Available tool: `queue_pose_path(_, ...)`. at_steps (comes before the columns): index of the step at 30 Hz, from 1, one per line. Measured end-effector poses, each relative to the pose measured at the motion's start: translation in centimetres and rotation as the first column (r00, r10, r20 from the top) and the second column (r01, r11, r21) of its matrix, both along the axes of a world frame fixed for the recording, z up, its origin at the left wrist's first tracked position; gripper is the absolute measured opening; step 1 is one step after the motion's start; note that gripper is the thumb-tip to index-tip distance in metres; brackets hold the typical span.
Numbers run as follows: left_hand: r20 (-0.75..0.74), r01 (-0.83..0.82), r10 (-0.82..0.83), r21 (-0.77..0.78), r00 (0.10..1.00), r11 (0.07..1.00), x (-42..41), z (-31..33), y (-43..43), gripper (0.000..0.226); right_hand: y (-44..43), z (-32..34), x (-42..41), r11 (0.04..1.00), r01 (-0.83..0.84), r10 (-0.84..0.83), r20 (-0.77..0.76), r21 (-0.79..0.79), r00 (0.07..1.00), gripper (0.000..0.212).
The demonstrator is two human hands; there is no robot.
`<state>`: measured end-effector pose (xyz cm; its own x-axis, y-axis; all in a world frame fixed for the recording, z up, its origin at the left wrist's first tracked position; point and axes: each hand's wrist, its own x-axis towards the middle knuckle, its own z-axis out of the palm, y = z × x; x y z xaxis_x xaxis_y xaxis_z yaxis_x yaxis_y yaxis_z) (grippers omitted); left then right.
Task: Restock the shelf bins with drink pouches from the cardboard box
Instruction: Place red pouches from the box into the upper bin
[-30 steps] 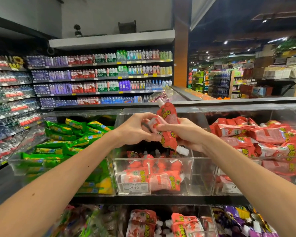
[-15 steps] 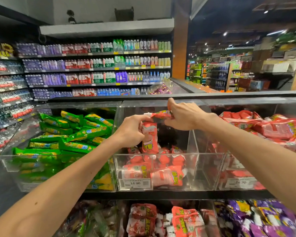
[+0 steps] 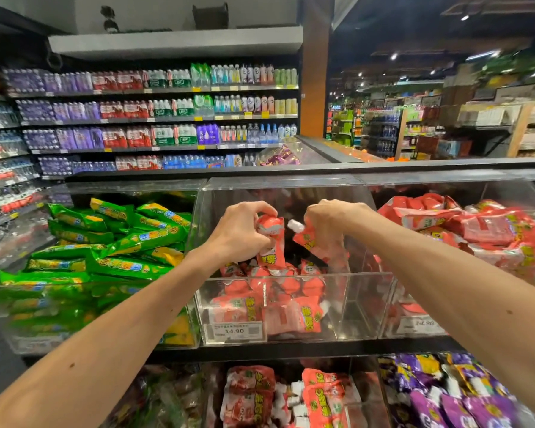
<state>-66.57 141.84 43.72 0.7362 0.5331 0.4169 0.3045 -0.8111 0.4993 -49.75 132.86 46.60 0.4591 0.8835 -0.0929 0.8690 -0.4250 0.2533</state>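
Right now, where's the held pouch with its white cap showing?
Head view, centre: the right hand grips the white-capped pouch above the middle clear bin, right of the other pouch in the left hand.

Two hands at the frame centre, the left hand point(image 3: 241, 233) and the right hand point(image 3: 331, 217), hold two red pouches point(image 3: 271, 242), one each. The middle row has three clear bins point(image 3: 362, 304) and two price tags point(image 3: 233, 330).

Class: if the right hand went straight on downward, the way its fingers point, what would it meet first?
Probably the red pouches piled in the clear middle bin below the right hand, the pouch it grips touching first; depth is unclear.
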Motion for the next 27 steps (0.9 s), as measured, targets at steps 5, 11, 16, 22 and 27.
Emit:
queue_pose_path(5,-0.003,-0.006,0.006,-0.004,1.0,1.0,-0.3,0.0,0.0,0.054,-0.1,0.7,-0.2,0.999,0.039,-0.04,-0.007,-0.035,0.999,0.027)
queue_pose_path(11,-0.015,-0.013,0.013,0.012,1.0,1.0,-0.5,-0.1,0.1,0.053,0.5,1.2,0.1,0.986,0.076,-0.088,-0.079,-0.146,0.993,0.043)
queue_pose_path(16,-0.029,-0.014,0.014,0.002,0.999,1.0,-0.6,-0.1,-0.2,0.051,1.2,1.8,2.0,0.946,0.206,-0.278,-0.302,-0.251,0.912,0.049)
queue_pose_path(22,-0.036,-0.019,0.019,0.004,0.999,1.0,-0.7,-0.2,0.0,0.051,0.8,2.3,1.9,0.878,0.28,-0.453,-0.49,-0.387,0.745,0.064)
queue_pose_path(27,-0.046,-0.015,0.015,0.015,0.999,1.0,-0.6,-0.1,-0.1,0.051,0.4,3.1,0.3,0.87,0.248,-0.398,-0.309,-0.426,0.864,0.045)
